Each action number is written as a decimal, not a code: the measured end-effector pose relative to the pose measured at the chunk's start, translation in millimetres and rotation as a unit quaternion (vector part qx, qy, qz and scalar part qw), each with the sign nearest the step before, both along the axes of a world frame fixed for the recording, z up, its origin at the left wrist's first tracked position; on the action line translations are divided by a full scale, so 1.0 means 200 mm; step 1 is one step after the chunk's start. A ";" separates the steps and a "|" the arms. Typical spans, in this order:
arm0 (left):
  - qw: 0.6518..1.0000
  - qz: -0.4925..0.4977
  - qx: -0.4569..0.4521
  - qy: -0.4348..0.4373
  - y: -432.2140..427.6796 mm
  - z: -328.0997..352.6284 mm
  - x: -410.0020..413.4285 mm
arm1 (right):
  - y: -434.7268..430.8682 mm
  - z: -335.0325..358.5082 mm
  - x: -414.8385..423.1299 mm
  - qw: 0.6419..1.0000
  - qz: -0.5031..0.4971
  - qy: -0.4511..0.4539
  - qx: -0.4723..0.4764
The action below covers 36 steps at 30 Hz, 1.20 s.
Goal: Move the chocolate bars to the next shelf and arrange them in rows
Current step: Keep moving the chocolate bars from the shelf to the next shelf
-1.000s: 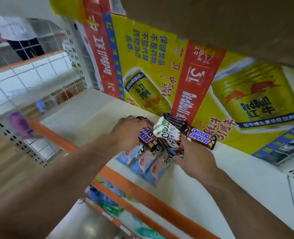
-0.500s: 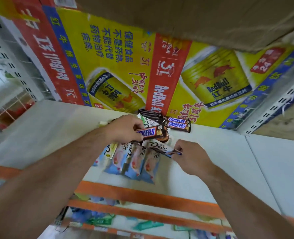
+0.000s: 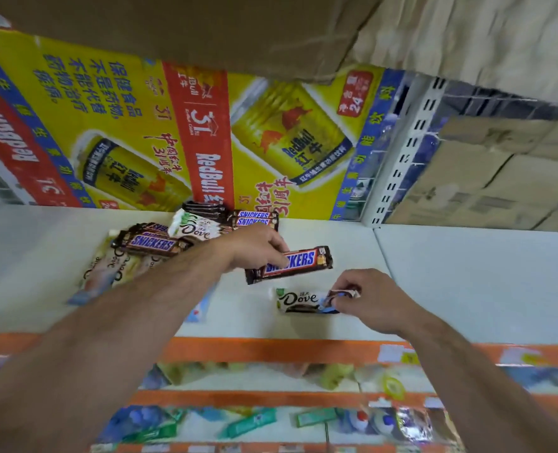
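Your left hand (image 3: 258,248) is gripping a Snickers bar (image 3: 292,264), with the fingers curling over its upper long edge. The bar is showing a dark brown wrapper with the name in blue letters on a white, red-edged band and crimped ends. It is sitting tilted, right end higher, over the white shelf (image 3: 303,325); whether it is touching the shelf cannot be told.

Your right hand (image 3: 374,299) is pinching the right end of a Dove bar (image 3: 298,300) between thumb and fingertips. This bar is lying flat near the shelf's orange front edge (image 3: 271,349), just below the Snickers bar and apart from it. Its wrapper is white with black cursive lettering, a green mark at the left corner, a dark strip along the lower edge and blue at the pinched end.

To the left, a pile of chocolate bars (image 3: 169,238) is lying heaped, brown Snickers over white Dove wrappers, reaching back to the Red Bull banner (image 3: 205,135). The neighbouring shelf panel (image 3: 473,276) is lying to your right, past a seam.
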<state>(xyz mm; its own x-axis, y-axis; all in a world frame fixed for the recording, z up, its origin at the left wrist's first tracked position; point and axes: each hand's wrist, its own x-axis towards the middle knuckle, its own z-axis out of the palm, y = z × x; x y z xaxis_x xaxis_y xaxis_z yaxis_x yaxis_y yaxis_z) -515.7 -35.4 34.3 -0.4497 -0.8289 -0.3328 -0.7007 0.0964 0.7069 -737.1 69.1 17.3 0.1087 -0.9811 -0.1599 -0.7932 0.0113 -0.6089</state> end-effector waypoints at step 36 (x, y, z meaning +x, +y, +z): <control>0.954 -0.295 0.021 0.038 0.10 -0.05 -3.33 | 0.69 0.02 -2.72 0.940 -0.340 0.015 0.004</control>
<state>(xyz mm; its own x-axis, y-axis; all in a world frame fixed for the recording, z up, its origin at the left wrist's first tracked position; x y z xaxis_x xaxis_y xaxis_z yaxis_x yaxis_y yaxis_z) -1181.9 -15.9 25.2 -0.8584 -0.4101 -0.3083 -0.4799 0.4292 0.7652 -1281.6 207.0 20.3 -0.5487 -0.8204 -0.1607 -0.6167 0.5270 -0.5848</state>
